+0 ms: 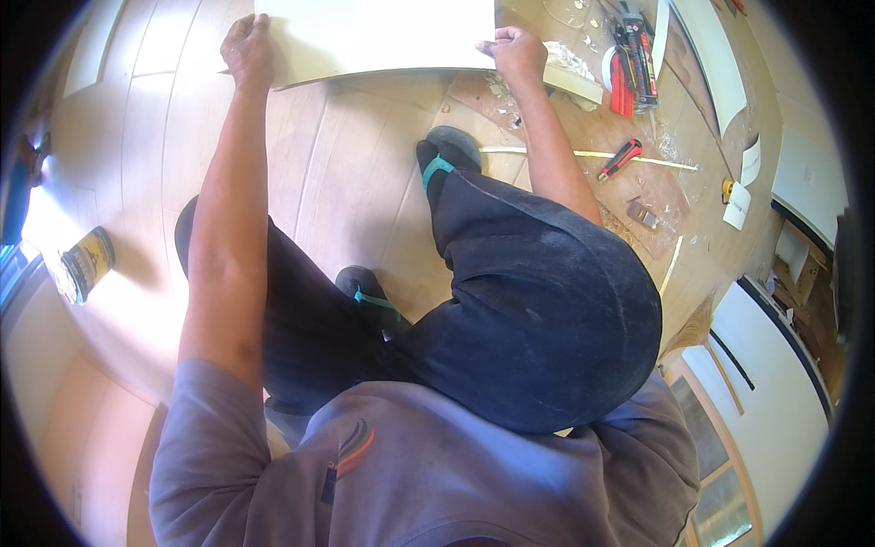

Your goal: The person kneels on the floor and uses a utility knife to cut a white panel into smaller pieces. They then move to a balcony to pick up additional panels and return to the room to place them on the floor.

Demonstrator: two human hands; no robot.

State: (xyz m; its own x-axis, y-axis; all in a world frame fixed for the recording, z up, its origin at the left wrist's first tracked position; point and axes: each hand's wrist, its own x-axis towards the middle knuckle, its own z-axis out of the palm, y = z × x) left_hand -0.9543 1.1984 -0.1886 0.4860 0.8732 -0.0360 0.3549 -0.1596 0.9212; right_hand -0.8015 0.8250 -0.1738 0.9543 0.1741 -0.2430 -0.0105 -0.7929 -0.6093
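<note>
A white flat board (383, 36) spans the space between my two hands at the top of the view, and its far part runs out of the picture. My left hand (248, 50) is closed on the board's left edge, thumb on the upper face. At the right edge, near the corner, my right hand (516, 55) pinches the board between thumb and fingers. The fingers beneath the board are hidden on both sides. Below it, the near edge shows as a thin dark line above the floor.
To the right lie a red and black utility knife (621, 160), a sealant tube (642, 64), a thin light strip (583, 153), a small block plane (643, 214) and shavings. A can (87, 264) stands at the left. White panels (761, 346) lean at the right.
</note>
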